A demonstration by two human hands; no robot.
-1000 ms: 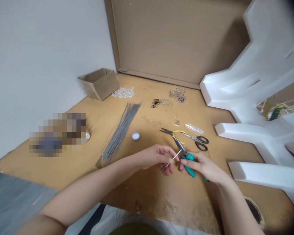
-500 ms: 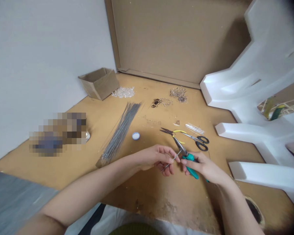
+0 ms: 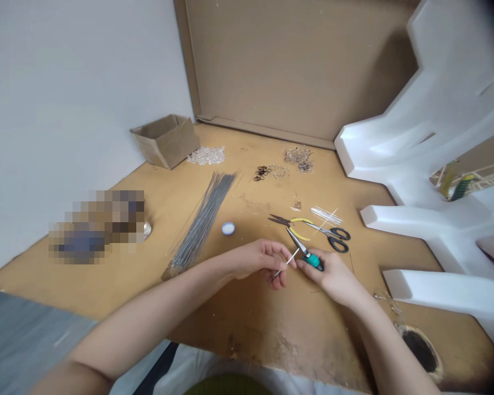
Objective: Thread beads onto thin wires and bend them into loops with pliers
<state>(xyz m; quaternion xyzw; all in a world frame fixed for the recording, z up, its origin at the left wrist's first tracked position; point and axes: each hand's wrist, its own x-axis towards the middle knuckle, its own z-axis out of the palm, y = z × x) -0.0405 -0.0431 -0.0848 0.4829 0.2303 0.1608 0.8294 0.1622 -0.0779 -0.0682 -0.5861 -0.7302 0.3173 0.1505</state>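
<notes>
My left hand (image 3: 271,263) is closed, pinching a thin metal wire piece (image 3: 293,257) between thumb and fingers; its lower end slants down past the fingers. My right hand (image 3: 333,274) wraps round green-handled long-nose pliers (image 3: 299,241). Their jaws point up and left, just beyond the wire's upper end; I cannot tell whether they touch it. Most of the handles are hidden in my palm. Beyond my hands lie yellow-handled pliers (image 3: 299,220) and black-handled scissors (image 3: 336,240). A small group of short straight wires (image 3: 325,215) lies behind the scissors, one wire crossing the others.
Left of my hands lies a long bundle of grey wires (image 3: 203,219), beside a small round white-and-blue lid (image 3: 228,228). Farther back are a cardboard box (image 3: 168,145), clear beads (image 3: 207,155), dark rings (image 3: 262,173) and tangled wire bits (image 3: 299,159). White moulded foam (image 3: 420,225) borders the right.
My right hand has turned the pliers, so the handles show less and the jaws have shifted left. A wire now lies across the short wires and scissors. My left hand has moved slightly left.
</notes>
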